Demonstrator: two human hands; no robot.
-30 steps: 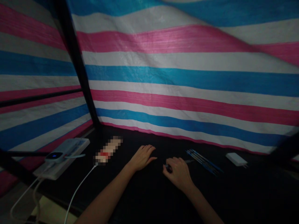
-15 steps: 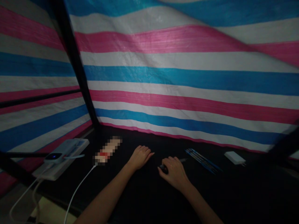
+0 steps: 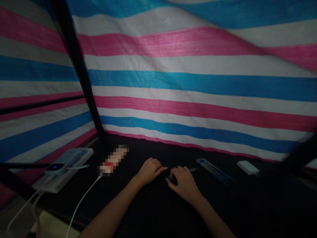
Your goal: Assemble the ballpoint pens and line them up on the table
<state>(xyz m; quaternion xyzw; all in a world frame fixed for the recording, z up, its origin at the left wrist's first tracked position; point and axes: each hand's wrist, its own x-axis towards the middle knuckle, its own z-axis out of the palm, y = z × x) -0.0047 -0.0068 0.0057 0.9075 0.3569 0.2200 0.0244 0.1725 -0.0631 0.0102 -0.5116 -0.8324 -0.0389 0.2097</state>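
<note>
My right hand [image 3: 184,185] is closed around a slim dark object, pen-like in shape, on the black tabletop. A narrow grey end of this pen-like object [image 3: 193,170] shows beyond the fingers, while most of it is hidden under the hand. My left hand [image 3: 150,172] rests palm down just to the left, its fingers together and slightly bent, the thumb stretched out toward the right hand. Nothing shows in it. Right of my right hand lies a row of several blue pens [image 3: 213,171].
A white charger [image 3: 248,167] lies at the far right. On the left are a pixelated object [image 3: 114,161] with a white cable [image 3: 83,201], and a white power strip [image 3: 85,152] carrying a small device with a lit display [image 3: 54,167]. Striped sheeting [image 3: 198,89] hangs behind, on a dark frame.
My left hand has shifted slightly toward me, and its thumb reaches further right. My right hand, still holding the pen-like object, has moved slightly left.
</note>
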